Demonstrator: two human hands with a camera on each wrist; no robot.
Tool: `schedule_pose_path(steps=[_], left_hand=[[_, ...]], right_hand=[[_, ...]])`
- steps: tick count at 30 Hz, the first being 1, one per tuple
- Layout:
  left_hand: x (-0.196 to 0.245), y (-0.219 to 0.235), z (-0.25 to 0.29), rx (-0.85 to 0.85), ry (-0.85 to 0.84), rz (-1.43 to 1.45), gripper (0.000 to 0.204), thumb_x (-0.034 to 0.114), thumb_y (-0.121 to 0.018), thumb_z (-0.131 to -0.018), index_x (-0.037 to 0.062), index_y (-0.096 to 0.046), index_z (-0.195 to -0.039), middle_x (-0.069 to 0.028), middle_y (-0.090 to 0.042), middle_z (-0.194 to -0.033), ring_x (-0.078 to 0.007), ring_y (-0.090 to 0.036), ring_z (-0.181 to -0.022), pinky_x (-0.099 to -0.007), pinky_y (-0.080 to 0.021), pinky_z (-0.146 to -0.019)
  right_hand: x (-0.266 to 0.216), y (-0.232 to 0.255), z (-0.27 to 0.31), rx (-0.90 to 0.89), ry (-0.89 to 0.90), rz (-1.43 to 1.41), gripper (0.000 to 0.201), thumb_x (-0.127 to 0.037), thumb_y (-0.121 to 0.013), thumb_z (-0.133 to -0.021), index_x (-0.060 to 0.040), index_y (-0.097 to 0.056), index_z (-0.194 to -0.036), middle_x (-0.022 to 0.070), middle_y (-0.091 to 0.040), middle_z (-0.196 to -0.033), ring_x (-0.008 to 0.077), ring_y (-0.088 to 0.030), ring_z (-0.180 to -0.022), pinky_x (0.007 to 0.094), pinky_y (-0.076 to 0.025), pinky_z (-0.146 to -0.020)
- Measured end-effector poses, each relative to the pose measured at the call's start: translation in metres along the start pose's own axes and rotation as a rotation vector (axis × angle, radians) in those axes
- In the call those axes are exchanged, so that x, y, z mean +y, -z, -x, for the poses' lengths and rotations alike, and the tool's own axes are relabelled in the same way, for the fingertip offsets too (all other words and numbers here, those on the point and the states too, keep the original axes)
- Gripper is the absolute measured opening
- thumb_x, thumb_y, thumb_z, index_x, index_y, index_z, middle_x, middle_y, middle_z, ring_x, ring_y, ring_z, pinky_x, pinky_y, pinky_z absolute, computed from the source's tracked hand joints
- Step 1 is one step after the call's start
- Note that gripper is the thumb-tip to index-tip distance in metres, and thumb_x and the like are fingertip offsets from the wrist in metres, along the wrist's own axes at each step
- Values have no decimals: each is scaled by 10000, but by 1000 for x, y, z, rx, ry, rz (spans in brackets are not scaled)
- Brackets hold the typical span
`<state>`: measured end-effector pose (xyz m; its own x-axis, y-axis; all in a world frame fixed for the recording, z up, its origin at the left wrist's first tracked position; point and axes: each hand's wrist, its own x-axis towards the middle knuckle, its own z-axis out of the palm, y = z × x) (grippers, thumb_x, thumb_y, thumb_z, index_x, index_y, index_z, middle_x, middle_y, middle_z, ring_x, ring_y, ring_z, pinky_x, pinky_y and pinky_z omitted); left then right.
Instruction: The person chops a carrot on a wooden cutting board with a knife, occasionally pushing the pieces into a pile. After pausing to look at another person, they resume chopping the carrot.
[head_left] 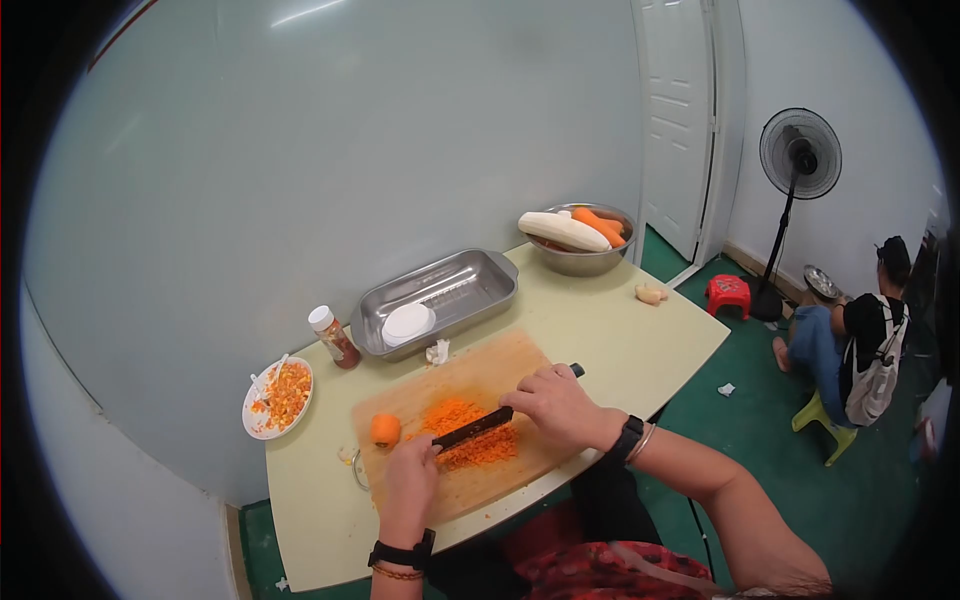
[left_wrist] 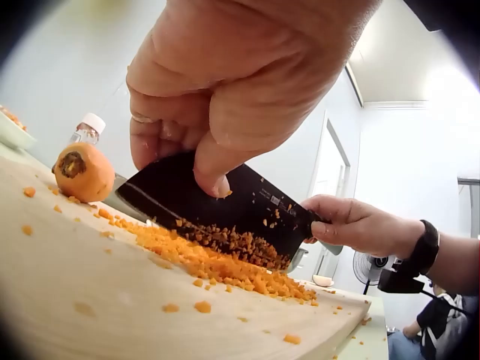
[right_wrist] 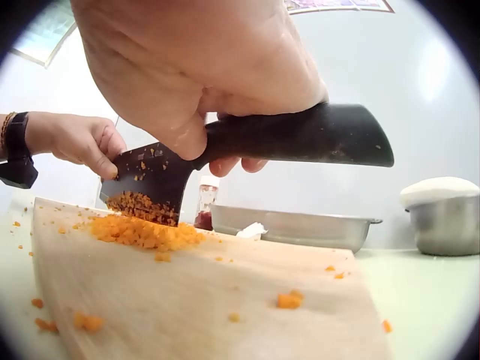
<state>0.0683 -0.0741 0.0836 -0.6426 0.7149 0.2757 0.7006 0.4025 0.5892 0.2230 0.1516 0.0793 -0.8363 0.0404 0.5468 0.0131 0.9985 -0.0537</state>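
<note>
A black cleaver (left_wrist: 240, 202) stands edge-down in a heap of finely chopped carrot (head_left: 455, 413) on the wooden cutting board (head_left: 410, 482). My right hand (head_left: 558, 405) grips its black handle (right_wrist: 300, 136). My left hand (head_left: 410, 485) pinches the far end of the blade along its spine, thumb on one face, as the left wrist view shows. Carrot crumbs stick to the blade's lower part. A stub of whole carrot (head_left: 385, 430) rests on the board's left side, just past the left hand.
A metal tray (head_left: 470, 290) with a white round lid (head_left: 408, 323) stands behind the board. Beside it are a white-capped jar (head_left: 336, 338) and a plate of chopped food (head_left: 278, 398). A steel bowl (head_left: 585, 263) holds vegetables. Garlic (head_left: 651, 294) lies at right. A person (head_left: 860, 340) sits beyond.
</note>
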Motion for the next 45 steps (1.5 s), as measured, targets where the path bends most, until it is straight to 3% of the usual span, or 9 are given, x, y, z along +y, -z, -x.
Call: schedule_pose_path(steps=[3, 6, 9, 15, 21, 24, 30, 42, 45], left_hand=[[-11, -13, 3, 95, -89, 103, 80, 9, -652, -856, -18, -658, -931, -262, -603, -797, -428, -623, -751, -420, -486, -646], [-15, -13, 0, 48, -71, 59, 80, 6, -643, -859, -11, -664, -934, -261, -607, -806, -425, -629, -769, -423, -490, -652], [-12, -10, -1, 93, -74, 106, 88, 0, -642, -857, -2, -673, -939, -265, -610, -818, -427, -634, -793, -426, -495, -658], [-29, -17, -4, 61, -79, 25, 98, 2, -649, -851, 0, -669, -947, -268, -610, -825, -433, -629, -791, -427, -499, -660], [-3, -2, -7, 105, -83, -4, 63, 12, -630, -855, 1, -659, -909, -244, -629, -816, -434, -620, -807, -469, -501, -705], [-21, -18, -8, 92, -96, -1, 84, 12, -629, -855, 3, -662, -932, -243, -634, -821, -430, -626, -815, -465, -506, -711], [1, -4, -3, 104, -102, -16, 120, -2, -613, -856, 1, -669, -963, -246, -647, -848, -427, -636, -834, -465, -512, -723], [-2, -8, -1, -12, -62, 47, 96, -8, -588, -868, -16, -657, -935, -254, -638, -834, -433, -634, -836, -460, -501, -703], [-2, -9, 0, 51, -90, 90, 95, 1, -592, -870, -11, -659, -937, -254, -630, -819, -438, -627, -823, -464, -498, -698]], right_hand=[[1, -6, 2, -37, -11, 27, 329, -71, -591, -805, -222, -668, -1088, -7, -604, -888, 222, -574, -912, 383, -386, -820], [5, -16, 4, -43, -9, -33, 340, -55, -589, -802, -223, -670, -1086, -8, -607, -888, 224, -573, -926, 388, -384, -820], [-1, 7, -8, -45, -2, -10, 336, -53, -584, -807, -224, -669, -1085, -6, -608, -899, 226, -574, -929, 391, -382, -828], [8, -17, -8, -95, 13, -44, 310, -85, -575, -821, -206, -662, -1092, 4, -596, -903, 231, -576, -923, 380, -375, -856], [10, -4, -14, 5, 21, -31, 343, -49, -595, -780, -217, -666, -1071, -10, -596, -899, 231, -564, -922, 388, -376, -837], [15, -26, -3, -24, 16, -29, 349, -49, -599, -776, -217, -669, -1075, -13, -594, -895, 229, -562, -910, 383, -377, -841], [8, 1, -9, -16, 16, -33, 361, -53, -609, -781, -216, -669, -1097, -5, -594, -897, 224, -562, -909, 378, -379, -852], [10, -11, 3, -72, 3, -18, 294, -102, -560, -834, -228, -671, -1075, -8, -581, -865, 212, -571, -887, 377, -377, -807], [4, 4, 2, -52, -4, 4, 292, -101, -565, -829, -233, -669, -1069, -17, -580, -863, 205, -569, -875, 377, -373, -793]])
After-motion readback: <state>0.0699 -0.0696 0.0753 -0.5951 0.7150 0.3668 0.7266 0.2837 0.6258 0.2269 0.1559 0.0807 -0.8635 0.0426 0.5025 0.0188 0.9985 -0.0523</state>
